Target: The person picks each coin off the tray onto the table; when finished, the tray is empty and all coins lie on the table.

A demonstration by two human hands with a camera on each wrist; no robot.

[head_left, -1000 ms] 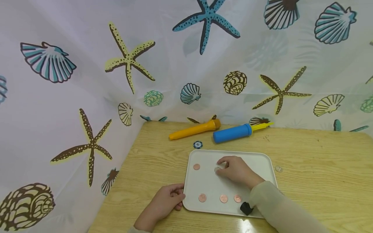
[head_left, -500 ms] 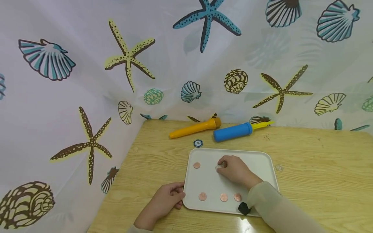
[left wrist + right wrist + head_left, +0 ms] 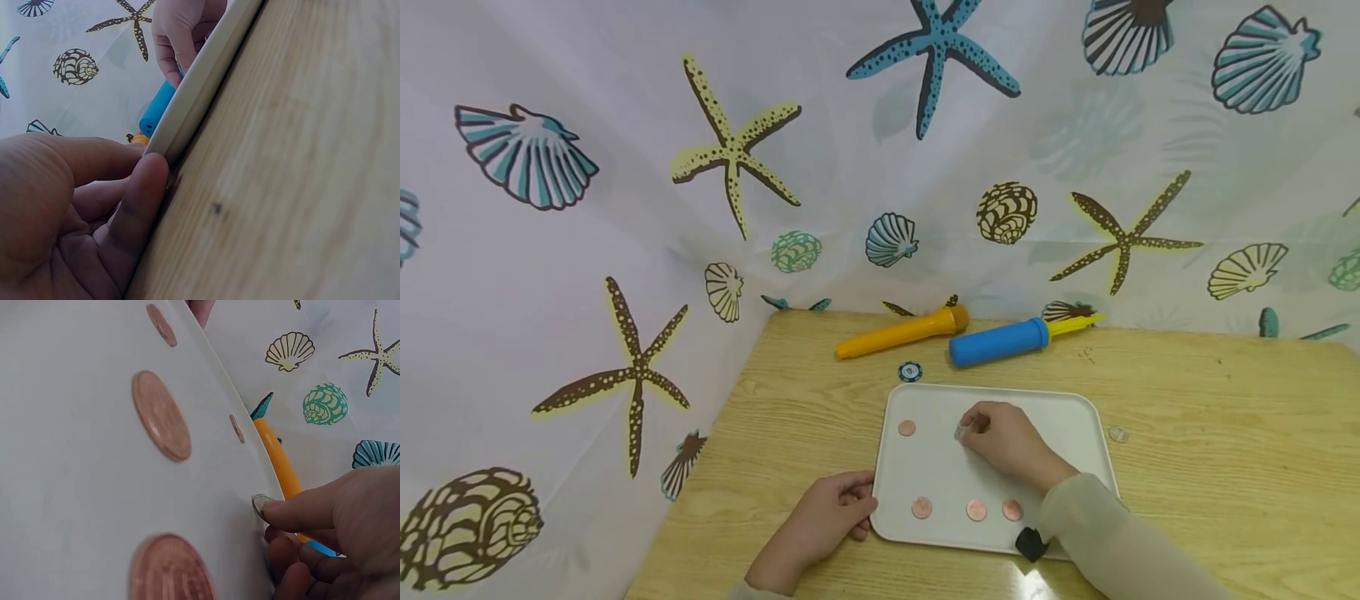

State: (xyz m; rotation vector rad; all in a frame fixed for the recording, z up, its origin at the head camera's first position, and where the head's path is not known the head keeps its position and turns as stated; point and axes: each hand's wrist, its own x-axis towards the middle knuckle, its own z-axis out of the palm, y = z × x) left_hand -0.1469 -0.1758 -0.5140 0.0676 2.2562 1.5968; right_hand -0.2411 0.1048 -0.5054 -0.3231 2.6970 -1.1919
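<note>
At the left front corner of a white tray (image 3: 925, 467), my left hand (image 3: 823, 517) pinches the rim between thumb and fingers. My right hand (image 3: 1007, 437) is over the tray's middle, holding a silver coin (image 3: 263, 506) between thumb and fingers. A second coin edge may show under the thumb in the right wrist view, but the fingers hide most of it. Several copper coins lie flat on the tray: one copper coin (image 3: 907, 427) at the back left, others along the front, such as the copper coin (image 3: 976, 510) near the middle.
Behind the tray lie an orange toy microphone (image 3: 902, 332), a blue pump (image 3: 1000, 342) with a yellow end and a poker chip (image 3: 910, 372). Another silver coin (image 3: 1117, 434) lies on the wooden table (image 3: 1225, 450) at right. A small black object (image 3: 1032, 544) is by the right sleeve.
My right thumb and fingers have drawn together on the silver coin, which now stands more tilted between them. My left hand stays at the tray rim; the copper coins have not moved.
</note>
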